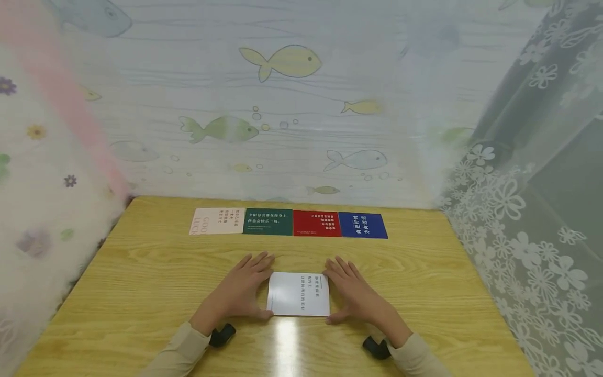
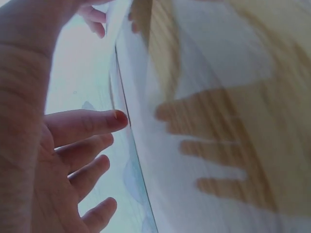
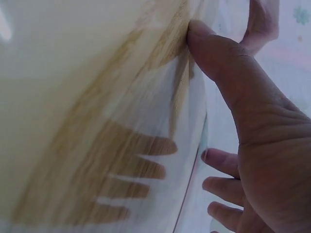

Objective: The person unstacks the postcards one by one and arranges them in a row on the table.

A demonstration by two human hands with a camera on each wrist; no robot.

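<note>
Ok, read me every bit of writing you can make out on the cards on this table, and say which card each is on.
"GOOD LUCK", sideways in pale letters: pink card.
Green card: two lines of white Chinese text, too small to read surely.
Red card: white Chinese text, upside down, too small.
Blue card: yellow Chinese text, too small.
White card between the left hand and right hand: small Chinese columns, unreadable.

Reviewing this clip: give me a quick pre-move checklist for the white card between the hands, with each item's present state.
1. White card lies flat on the table: ok.
2. Left hand is at the card's left edge, fingers straight: ok.
3. Right hand is at the card's right edge, fingers straight: ok.
4. Either hand actually grips the card: not ok, both only flank it.
5. Row of pink card, green card, red card and blue card lies apart from the hands: ok.
6. More than one white card stacked there: cannot tell.
</note>
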